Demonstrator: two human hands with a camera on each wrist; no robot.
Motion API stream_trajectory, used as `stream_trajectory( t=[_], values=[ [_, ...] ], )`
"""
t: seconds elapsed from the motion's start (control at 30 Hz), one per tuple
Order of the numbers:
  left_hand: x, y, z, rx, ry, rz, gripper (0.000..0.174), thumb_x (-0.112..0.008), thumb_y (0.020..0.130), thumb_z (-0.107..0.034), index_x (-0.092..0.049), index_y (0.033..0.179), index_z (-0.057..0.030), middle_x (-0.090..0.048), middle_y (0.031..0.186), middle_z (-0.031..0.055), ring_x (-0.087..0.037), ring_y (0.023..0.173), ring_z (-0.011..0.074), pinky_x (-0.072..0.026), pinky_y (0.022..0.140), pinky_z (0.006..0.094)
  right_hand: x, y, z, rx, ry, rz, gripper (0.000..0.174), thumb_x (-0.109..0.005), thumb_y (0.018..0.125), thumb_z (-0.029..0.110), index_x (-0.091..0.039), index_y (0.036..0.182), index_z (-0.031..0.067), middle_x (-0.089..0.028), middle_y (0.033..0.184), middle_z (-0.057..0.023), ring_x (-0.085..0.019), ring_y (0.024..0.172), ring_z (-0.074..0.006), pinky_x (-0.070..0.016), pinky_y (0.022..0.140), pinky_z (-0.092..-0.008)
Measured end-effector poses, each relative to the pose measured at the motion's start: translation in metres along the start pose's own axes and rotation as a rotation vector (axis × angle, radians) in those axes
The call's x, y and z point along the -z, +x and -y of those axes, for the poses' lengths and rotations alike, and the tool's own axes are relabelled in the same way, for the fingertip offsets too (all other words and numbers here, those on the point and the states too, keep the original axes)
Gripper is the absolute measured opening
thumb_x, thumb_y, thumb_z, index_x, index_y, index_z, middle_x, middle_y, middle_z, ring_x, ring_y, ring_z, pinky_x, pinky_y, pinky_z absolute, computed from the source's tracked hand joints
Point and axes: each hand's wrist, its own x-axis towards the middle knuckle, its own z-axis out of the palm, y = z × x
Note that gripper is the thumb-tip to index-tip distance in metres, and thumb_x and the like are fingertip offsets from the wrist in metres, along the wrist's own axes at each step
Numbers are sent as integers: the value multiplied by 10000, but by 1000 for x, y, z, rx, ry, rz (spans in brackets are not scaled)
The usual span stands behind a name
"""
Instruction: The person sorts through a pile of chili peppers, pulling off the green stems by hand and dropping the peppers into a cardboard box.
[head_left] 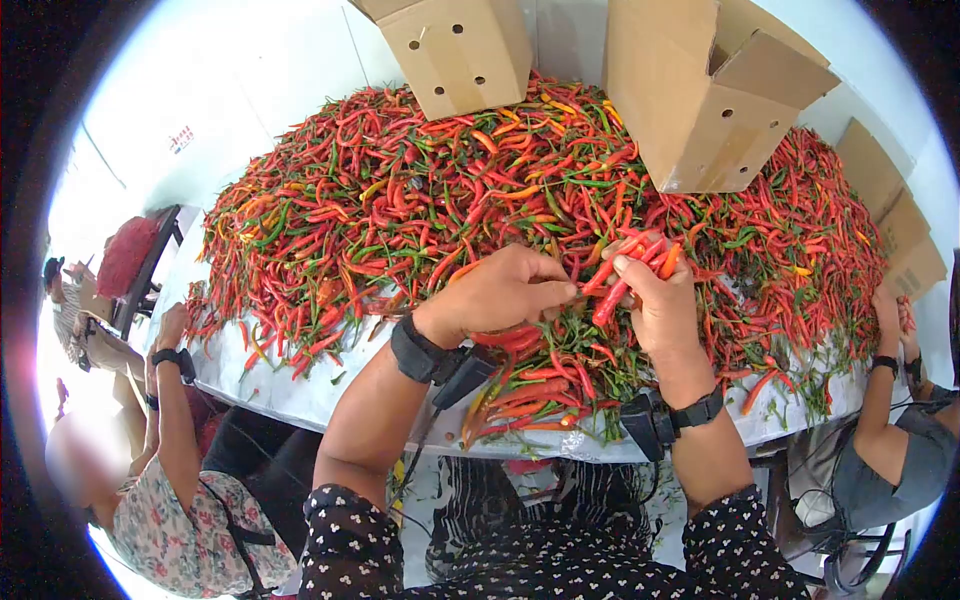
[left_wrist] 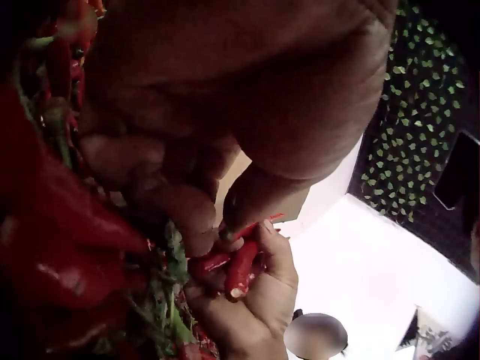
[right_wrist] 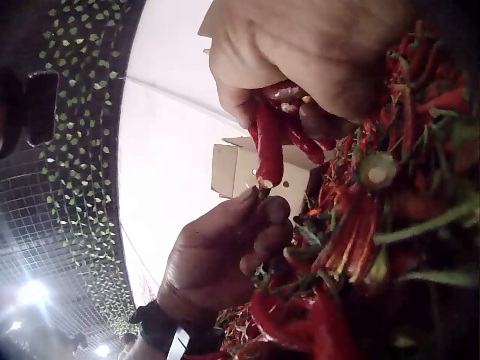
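Note:
Several red chili peppers (head_left: pixel 606 308) are gripped in my right hand (head_left: pixel 662 305), with the thumb laid across them. One longer pepper (right_wrist: pixel 269 150) sticks out of that hand toward my left hand (head_left: pixel 500 292), and its pale stemless end shows. Right at this end, my left thumb and forefinger pinch a small dark stem (right_wrist: pixel 262 193). In the left wrist view, the pale end of a pepper (left_wrist: pixel 238 281) also shows in my right palm. Both hands are above the near side of a big chili heap (head_left: pixel 400 200).
Loose peppers (head_left: pixel 535 395) and green stems lie on the white-covered table (head_left: pixel 350 370) near me. Two cardboard boxes (head_left: pixel 480 60) (head_left: pixel 690 110) stand on the heap at the back. One person (head_left: pixel 200 510) sits at left, another (head_left: pixel 900 460) at right, hands at the table.

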Motion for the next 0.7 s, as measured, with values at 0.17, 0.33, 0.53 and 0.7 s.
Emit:
stream_trajectory(
  t=[0.17, 0.33, 0.53, 0.7],
  values=[
    [-2, 0, 1, -51, -31, 38, 174, -550, 851, -175, -610, 901, -20, -532, 668, -29, -479, 596, 33, -410, 532, 200, -2, -3, 1, 130, -138, 108, 124, -601, 760, 31, -594, 883, 14, -618, 820, -48, -586, 738, -107, -478, 668, -242],
    [-3, 0, -2, -45, -24, 32, 177, -557, 839, -159, -602, 925, -12, -535, 694, -26, -479, 613, 35, -414, 552, 206, -2, -4, 1, 169, -153, 108, 121, -588, 768, 34, -592, 887, 15, -618, 843, -48, -582, 744, -107, -474, 683, -244],
    [-5, 1, 2, -132, 9, -35, 144, -549, 816, -108, -585, 903, 0, -532, 730, -31, -469, 678, 43, -400, 604, 211, 0, -1, -5, 82, -36, 28, 123, -589, 781, 80, -597, 892, 30, -617, 836, -40, -566, 717, -90, -469, 636, -235],
    [-6, 1, 0, -191, -69, -125, 105, -540, 809, -78, -576, 875, -5, -517, 752, -38, -455, 702, 45, -387, 624, 205, 2, 1, -6, -54, 170, -51, 129, -604, 775, 95, -600, 898, 57, -615, 808, -26, -560, 674, -97, -458, 583, -235]
  ],
)
